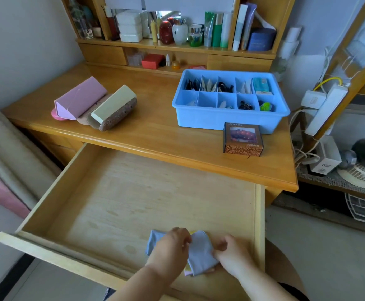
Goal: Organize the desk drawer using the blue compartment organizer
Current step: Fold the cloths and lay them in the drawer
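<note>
Organizer [231, 114] sits on the desk [155, 131], behind the open drawer [133, 203]. Inside the drawer's front, left hand [170, 246] and right hand [231, 253] pinch a folded blue cloth [201, 250], fingers curled.

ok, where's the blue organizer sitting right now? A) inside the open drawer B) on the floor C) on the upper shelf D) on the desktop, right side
D: the blue organizer sits on the desktop at the right, behind a small brown box, while the open drawer holds only the cloth both hands are handling.
</note>
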Action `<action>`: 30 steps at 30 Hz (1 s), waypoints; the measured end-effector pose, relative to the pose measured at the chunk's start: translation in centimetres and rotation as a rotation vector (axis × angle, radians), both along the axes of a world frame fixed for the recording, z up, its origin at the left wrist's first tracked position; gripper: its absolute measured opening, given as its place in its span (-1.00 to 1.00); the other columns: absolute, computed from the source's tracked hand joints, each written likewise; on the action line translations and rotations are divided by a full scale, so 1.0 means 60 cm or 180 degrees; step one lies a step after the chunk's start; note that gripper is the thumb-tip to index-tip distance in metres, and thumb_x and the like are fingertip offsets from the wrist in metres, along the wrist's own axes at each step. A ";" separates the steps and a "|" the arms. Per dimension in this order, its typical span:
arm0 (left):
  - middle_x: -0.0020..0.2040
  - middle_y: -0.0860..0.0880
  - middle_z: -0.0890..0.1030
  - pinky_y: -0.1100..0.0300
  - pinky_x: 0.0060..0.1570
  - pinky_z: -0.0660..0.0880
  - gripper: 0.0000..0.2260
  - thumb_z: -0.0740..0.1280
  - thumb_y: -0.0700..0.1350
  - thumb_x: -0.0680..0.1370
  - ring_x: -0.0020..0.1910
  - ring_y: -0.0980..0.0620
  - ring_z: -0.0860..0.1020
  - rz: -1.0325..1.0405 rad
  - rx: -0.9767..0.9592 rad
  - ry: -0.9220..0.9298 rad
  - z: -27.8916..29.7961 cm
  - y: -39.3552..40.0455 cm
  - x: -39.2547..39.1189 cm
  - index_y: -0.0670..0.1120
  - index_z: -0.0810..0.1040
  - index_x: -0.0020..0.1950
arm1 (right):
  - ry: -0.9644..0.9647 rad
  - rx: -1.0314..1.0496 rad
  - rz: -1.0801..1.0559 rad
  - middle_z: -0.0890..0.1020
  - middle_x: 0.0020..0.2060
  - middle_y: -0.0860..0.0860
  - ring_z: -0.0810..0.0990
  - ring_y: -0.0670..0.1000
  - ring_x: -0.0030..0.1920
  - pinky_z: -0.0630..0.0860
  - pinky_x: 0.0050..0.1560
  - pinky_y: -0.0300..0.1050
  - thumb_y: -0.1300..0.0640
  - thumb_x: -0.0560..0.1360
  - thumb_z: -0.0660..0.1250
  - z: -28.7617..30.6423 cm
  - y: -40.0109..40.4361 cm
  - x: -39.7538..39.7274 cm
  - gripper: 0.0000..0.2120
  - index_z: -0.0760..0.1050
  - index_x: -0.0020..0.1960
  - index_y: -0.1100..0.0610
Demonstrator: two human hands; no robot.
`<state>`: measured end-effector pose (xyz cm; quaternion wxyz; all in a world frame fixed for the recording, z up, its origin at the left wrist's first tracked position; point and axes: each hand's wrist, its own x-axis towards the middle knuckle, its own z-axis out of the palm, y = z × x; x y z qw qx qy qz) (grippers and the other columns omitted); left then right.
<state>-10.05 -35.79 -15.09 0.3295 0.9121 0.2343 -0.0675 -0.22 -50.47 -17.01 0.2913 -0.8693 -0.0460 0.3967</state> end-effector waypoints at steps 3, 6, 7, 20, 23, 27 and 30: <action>0.01 -0.02 0.63 0.27 -0.07 0.42 -0.83 0.28 -0.07 0.50 0.03 0.02 0.57 0.0591 -0.0051 0.0470 -0.004 0.017 0.002 -0.06 0.55 0.06 | -0.0109 -0.0160 0.0209 0.57 -0.08 -0.05 0.56 -0.03 -0.08 0.45 -0.12 -0.18 -0.05 0.42 0.40 0.004 0.008 -0.001 -0.73 0.40 0.00 0.01; -0.17 -0.13 0.65 0.21 -0.16 0.51 -0.84 0.29 -0.01 0.47 -0.12 -0.05 0.64 0.0613 -0.0251 0.0914 -0.009 0.018 0.007 -0.06 0.49 -0.26 | -0.0289 -0.0360 0.0387 0.56 -0.20 -0.08 0.54 -0.05 -0.17 0.38 -0.28 -0.20 -0.03 0.41 0.39 0.013 0.016 0.001 -0.82 0.40 -0.17 -0.02; -0.30 -0.13 0.63 0.20 -0.22 0.54 -0.77 0.28 -0.02 0.46 -0.24 -0.04 0.65 0.0579 -0.0324 0.1031 -0.013 0.017 0.006 -0.07 0.43 -0.36 | -0.0320 -0.0377 0.0395 0.54 -0.24 -0.09 0.52 -0.06 -0.21 0.35 -0.32 -0.22 0.00 0.41 0.39 0.014 0.017 0.001 -0.83 0.40 -0.22 -0.02; -0.23 -0.09 0.61 0.19 -0.33 0.56 -0.92 0.34 -0.20 0.53 -0.30 0.03 0.60 0.1989 -0.3152 0.0097 0.010 0.027 0.005 -0.18 0.55 0.00 | 0.0173 0.1682 -0.0141 0.54 -0.45 -0.09 0.51 -0.08 -0.51 0.44 -0.38 -0.23 0.26 0.53 0.30 0.060 0.037 -0.006 -0.83 0.42 -0.22 0.11; -0.25 -0.10 0.50 0.18 -0.40 0.56 -0.87 0.33 -0.37 0.48 -0.33 0.02 0.54 0.1937 -0.2806 -0.0238 0.003 0.028 0.004 -0.16 0.49 -0.08 | 0.0150 0.1416 -0.0236 0.56 -0.38 -0.03 0.51 -0.09 -0.50 0.41 -0.42 -0.24 0.26 0.52 0.30 0.039 0.022 -0.009 -0.87 0.43 -0.19 0.12; -0.25 -0.01 0.46 0.27 -0.39 0.50 -0.79 0.31 -0.37 0.41 -0.41 0.10 0.46 0.1078 -0.1893 0.0420 -0.022 0.011 -0.008 -0.05 0.46 -0.19 | 0.0181 0.0620 0.0019 0.54 -0.26 0.07 0.48 0.00 -0.40 0.40 -0.37 -0.18 0.23 0.50 0.33 -0.013 0.004 -0.021 -0.86 0.39 -0.15 0.06; -0.25 0.12 0.49 0.38 -0.32 0.35 -0.86 0.32 -0.13 0.42 -0.30 0.13 0.47 0.0645 -0.0628 0.0786 -0.039 0.014 -0.011 0.05 0.38 -0.24 | 0.0038 0.0173 0.0200 0.56 -0.17 0.01 0.52 0.02 -0.28 0.45 -0.24 -0.16 0.06 0.47 0.37 -0.027 -0.002 -0.026 -0.83 0.36 -0.09 0.00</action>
